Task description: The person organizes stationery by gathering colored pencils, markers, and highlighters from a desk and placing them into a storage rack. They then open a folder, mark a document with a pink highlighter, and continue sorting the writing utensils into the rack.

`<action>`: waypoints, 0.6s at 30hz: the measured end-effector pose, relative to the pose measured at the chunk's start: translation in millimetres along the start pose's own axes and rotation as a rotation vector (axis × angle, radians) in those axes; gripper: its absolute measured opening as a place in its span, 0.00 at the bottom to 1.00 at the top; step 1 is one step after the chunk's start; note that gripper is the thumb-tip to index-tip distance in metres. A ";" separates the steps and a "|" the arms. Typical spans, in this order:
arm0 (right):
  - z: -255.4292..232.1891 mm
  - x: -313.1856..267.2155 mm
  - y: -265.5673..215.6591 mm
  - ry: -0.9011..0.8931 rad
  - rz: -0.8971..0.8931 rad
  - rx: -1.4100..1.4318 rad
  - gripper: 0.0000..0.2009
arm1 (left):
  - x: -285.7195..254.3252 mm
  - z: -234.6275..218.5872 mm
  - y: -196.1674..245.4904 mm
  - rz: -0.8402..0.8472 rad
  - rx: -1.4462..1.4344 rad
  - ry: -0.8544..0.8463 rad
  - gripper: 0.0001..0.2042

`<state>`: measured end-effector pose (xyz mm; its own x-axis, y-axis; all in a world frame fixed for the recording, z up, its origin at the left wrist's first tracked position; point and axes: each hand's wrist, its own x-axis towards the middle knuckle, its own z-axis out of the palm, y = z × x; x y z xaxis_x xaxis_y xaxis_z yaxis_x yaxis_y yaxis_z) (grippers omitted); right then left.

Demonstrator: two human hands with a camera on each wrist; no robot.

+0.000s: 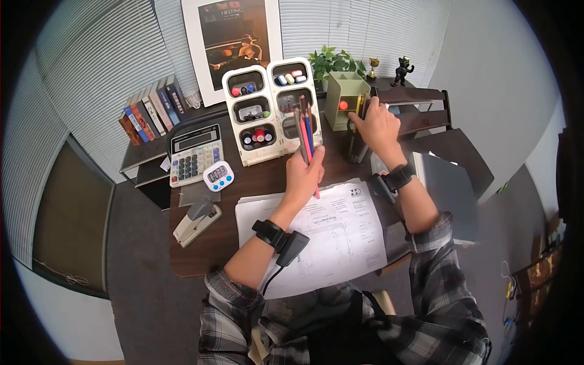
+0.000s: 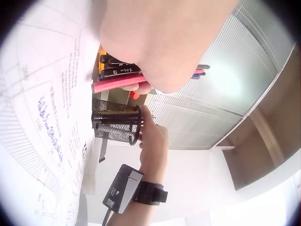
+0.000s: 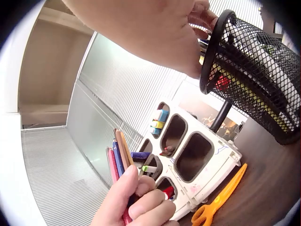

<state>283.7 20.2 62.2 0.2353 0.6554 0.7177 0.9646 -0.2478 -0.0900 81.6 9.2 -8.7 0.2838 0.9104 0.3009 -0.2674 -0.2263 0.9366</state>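
Observation:
My left hand point(image 1: 303, 177) grips a bundle of coloured pencils point(image 1: 306, 129), pink, blue and brown among them, pointing up in front of the white organizer point(image 1: 246, 146). A pink pencil point(image 2: 117, 83) sticks out below the fist in the left wrist view. At the black mesh pen holder point(image 3: 258, 70), my right hand point(image 1: 378, 128) reaches over the rim, its fingers curled at the upright pencils point(image 1: 360, 104) in it. The fingertips are partly hidden behind the palm in the right wrist view. The mesh holder stands upright in front of the green box organizer point(image 1: 336, 115).
Printed sheets point(image 1: 316, 243) lie before me, with a stapler point(image 1: 198, 224), timer point(image 1: 218, 176) and calculator point(image 1: 196, 155) to the left. Orange scissors point(image 3: 220, 197) lie near the white organizer. A dark folder point(image 1: 447, 194) is at the right, a plant point(image 1: 334, 61) behind.

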 end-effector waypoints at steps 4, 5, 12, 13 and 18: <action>-8.5 4.2 -7.9 -0.087 0.075 0.083 0.30 | -0.7 0.4 2.4 -0.014 -0.003 0.013 0.14; -7.6 4.7 -8.0 -0.086 0.074 0.082 0.30 | -0.7 0.5 2.4 -0.012 -0.004 0.014 0.14; 6.1 7.1 -9.8 -0.053 0.122 0.107 0.30 | -0.7 0.5 3.7 -0.019 -0.006 0.016 0.14; 8.1 7.8 -10.0 -0.064 0.145 0.120 0.28 | -0.7 0.4 3.2 -0.017 0.005 0.018 0.14; 17.6 9.7 -7.4 -0.034 0.140 0.183 0.21 | -0.9 0.1 3.7 -0.017 0.020 0.018 0.14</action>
<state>280.9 40.9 57.7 0.3692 0.6481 0.6660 0.9270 -0.2064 -0.3130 80.5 7.5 -5.5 0.2718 0.9201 0.2820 -0.2441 -0.2175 0.9450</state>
